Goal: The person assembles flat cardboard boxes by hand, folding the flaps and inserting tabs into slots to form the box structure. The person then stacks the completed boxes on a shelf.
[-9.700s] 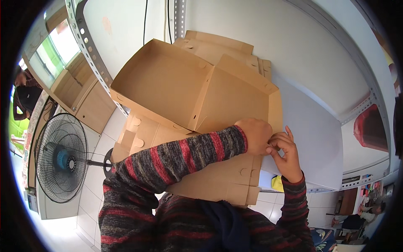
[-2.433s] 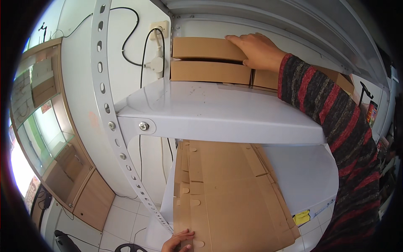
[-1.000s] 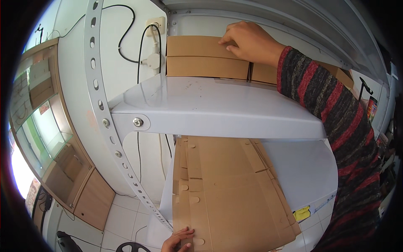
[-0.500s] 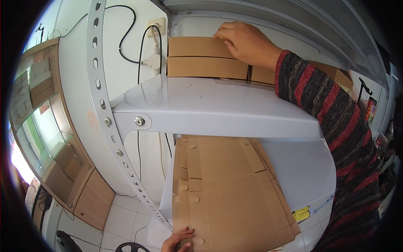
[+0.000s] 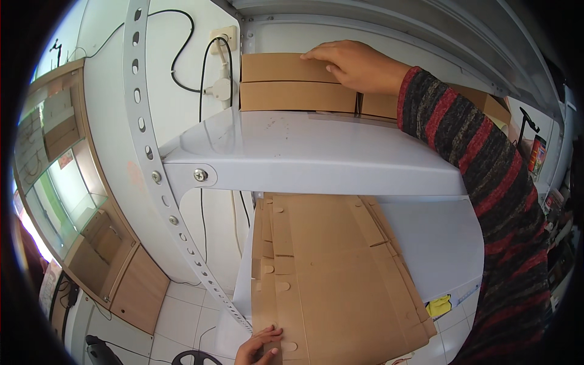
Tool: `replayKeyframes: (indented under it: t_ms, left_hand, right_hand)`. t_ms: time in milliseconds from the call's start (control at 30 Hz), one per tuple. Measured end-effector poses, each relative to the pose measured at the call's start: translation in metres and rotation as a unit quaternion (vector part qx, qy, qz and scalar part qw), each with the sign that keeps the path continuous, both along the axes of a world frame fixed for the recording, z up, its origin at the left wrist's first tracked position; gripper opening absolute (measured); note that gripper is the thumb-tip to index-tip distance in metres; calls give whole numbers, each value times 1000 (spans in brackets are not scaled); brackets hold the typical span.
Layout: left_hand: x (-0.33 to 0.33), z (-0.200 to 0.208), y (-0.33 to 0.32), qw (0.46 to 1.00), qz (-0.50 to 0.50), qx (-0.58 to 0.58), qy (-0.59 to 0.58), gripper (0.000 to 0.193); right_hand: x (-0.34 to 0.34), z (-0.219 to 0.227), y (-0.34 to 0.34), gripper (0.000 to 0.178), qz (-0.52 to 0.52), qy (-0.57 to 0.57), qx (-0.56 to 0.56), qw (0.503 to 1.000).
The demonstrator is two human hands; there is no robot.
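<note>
Two flat brown cardboard boxes lie stacked on the upper shelf (image 5: 292,137), and my right hand (image 5: 353,64) rests on the upper box (image 5: 274,67). Its fingers stretch along the top edge while the thumb points down at the front. Beneath lies the lower box (image 5: 298,96), level and lined up with it. Below the shelf, my left hand (image 5: 260,345) holds the left edge of a stack of flattened cardboard boxes (image 5: 340,274), fingers bent over it. The undersides of those sheets are hidden.
A perforated metal post (image 5: 146,128) rises at the shelf's left. Behind it, cables run to a wall socket (image 5: 223,38). More cardboard boxes (image 5: 480,106) sit to the right behind my sleeve. A glass-fronted cabinet (image 5: 115,261) stands at far left. The shelf above hangs close over my hand.
My right hand has flattened out, its fingers reaching slightly left along the box top. My left hand and the cardboard have barely moved.
</note>
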State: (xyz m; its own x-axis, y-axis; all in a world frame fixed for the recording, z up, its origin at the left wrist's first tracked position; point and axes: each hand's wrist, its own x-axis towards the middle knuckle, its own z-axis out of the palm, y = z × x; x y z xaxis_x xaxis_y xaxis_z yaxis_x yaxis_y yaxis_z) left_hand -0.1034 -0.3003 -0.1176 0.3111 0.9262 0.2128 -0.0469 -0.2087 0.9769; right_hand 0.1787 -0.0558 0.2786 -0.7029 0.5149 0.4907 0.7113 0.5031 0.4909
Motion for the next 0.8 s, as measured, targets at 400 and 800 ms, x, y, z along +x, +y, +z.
replayKeyframes:
  t_ms: [400,800]
  left_hand:
    - [-4,1,2,999,-24,-21,0,25]
    - [-8,-1,12,993,-68,34,88,32]
  right_hand:
    - [6,23,-51,28,125,251,121,952]
    - [75,-156,-260,16,9,196,414,889]
